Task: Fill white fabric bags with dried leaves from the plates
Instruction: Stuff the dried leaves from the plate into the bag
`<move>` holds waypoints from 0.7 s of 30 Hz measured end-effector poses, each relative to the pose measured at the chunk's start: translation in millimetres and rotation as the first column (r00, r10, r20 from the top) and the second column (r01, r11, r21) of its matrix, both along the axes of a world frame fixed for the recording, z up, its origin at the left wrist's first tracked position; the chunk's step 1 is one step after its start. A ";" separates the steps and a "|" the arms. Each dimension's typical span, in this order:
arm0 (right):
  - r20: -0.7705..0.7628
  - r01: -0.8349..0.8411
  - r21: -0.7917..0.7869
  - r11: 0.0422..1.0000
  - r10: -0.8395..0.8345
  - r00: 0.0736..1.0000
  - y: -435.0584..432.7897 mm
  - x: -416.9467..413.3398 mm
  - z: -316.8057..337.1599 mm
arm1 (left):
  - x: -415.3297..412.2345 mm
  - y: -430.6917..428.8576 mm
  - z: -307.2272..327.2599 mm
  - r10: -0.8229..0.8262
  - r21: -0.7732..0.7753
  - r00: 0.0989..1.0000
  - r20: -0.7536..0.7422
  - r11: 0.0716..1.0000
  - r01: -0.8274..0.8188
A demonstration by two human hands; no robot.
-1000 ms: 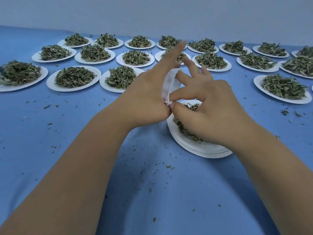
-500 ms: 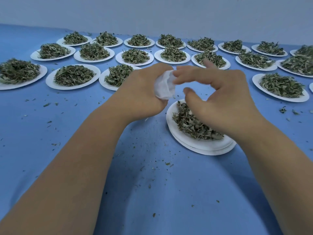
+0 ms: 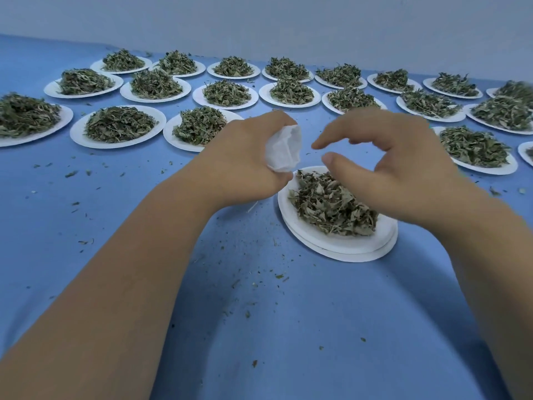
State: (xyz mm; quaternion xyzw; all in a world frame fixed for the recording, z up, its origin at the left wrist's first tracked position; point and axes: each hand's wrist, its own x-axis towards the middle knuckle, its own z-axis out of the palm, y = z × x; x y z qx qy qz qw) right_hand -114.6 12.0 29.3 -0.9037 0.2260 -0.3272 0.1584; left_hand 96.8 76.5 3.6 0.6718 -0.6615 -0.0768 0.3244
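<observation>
Gripping a crumpled white fabric bag (image 3: 284,150), the left hand (image 3: 248,160) has its fingers curled round the soft, creased cloth, just off the near plate's rim at 10 o'clock. The right hand (image 3: 398,163) hovers over the dried leaves (image 3: 328,206) — thumb and forefinger apart in a loose curve, holding nothing. The leaves are crinkled and grey-green, heaped on a round white plate (image 3: 340,249) stacked on another. From 9 to 3 o'clock, rows of like plates (image 3: 115,144) crowd the blue cloth-covered surface (image 3: 259,327); toward 6 o'clock lies broad room between the forearms — flecked with leaf crumbs (image 3: 279,276).
</observation>
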 end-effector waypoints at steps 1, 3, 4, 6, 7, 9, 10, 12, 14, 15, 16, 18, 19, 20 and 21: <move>0.032 -0.027 -0.049 0.998 0.029 0.999 1.7 4.6 1.4 | -0.6 0.1 0.7 -0.009 -0.007 1.000 -0.017 1.000 0.009; -0.034 -0.093 -0.091 0.992 0.090 0.995 5.1 12.7 1.0 | -2.7 0.3 1.8 -0.037 -0.023 0.998 -0.057 0.999 0.036; -0.089 -0.102 -0.061 0.993 0.096 0.991 6.1 16.0 0.3 | -3.7 0.3 1.8 -0.048 -0.029 0.997 -0.067 0.999 0.046; -0.165 -0.100 0.067 0.993 0.110 0.980 6.9 20.7 -0.7 | -5.5 0.3 0.5 -0.059 -0.039 0.995 -0.082 0.998 0.056; -0.177 -0.111 0.127 0.986 0.132 0.975 6.9 22.4 -0.4 | -6.3 0.1 -0.1 -0.065 -0.045 0.995 -0.080 0.997 0.062; -0.177 -0.152 0.221 0.963 0.193 0.965 8.0 25.7 1.0 | -7.6 -0.5 -1.6 -0.073 -0.054 0.996 -0.040 0.996 0.071; -0.161 -0.182 0.271 0.945 0.231 0.960 8.0 27.3 2.5 | -8.1 -0.9 -2.0 -0.072 -0.063 0.997 -0.017 0.996 0.071; -0.134 -0.232 0.379 0.896 0.301 0.944 6.8 30.7 6.5 | -7.7 -1.1 -2.1 -0.062 -0.098 0.998 -0.019 0.993 0.060; -0.192 -0.206 0.391 0.897 0.298 0.935 5.6 32.4 9.8 | -6.9 -0.6 -1.4 -0.050 -0.117 0.997 -0.053 0.992 0.044; -0.243 -0.182 0.332 0.926 0.270 0.932 5.1 32.5 10.5 | -6.7 -0.5 -1.2 -0.046 -0.111 0.997 -0.054 0.993 0.039; -0.294 -0.155 0.233 0.960 0.222 0.930 5.2 32.0 11.4 | -6.7 -0.5 -1.3 -0.041 -0.099 0.998 -0.045 0.994 0.037; -0.362 -0.096 0.023 0.995 0.098 0.927 7.9 31.7 13.1 | -6.7 -1.1 -1.6 -0.038 -0.082 0.999 -0.030 0.996 0.036; -0.377 -0.079 -0.046 0.996 0.056 0.925 9.8 31.8 13.3 | -7.0 -1.4 -1.3 -0.040 -0.081 0.999 -0.031 0.996 0.037; -0.378 -0.071 -0.079 0.994 0.036 0.925 11.5 32.5 13.4 | -7.6 -1.3 -0.6 -0.042 -0.080 0.999 -0.034 0.996 0.039; -0.370 -0.072 -0.073 0.995 0.040 0.928 13.0 33.4 12.8 | -8.4 -1.1 0.1 -0.044 -0.078 0.998 -0.033 0.996 0.042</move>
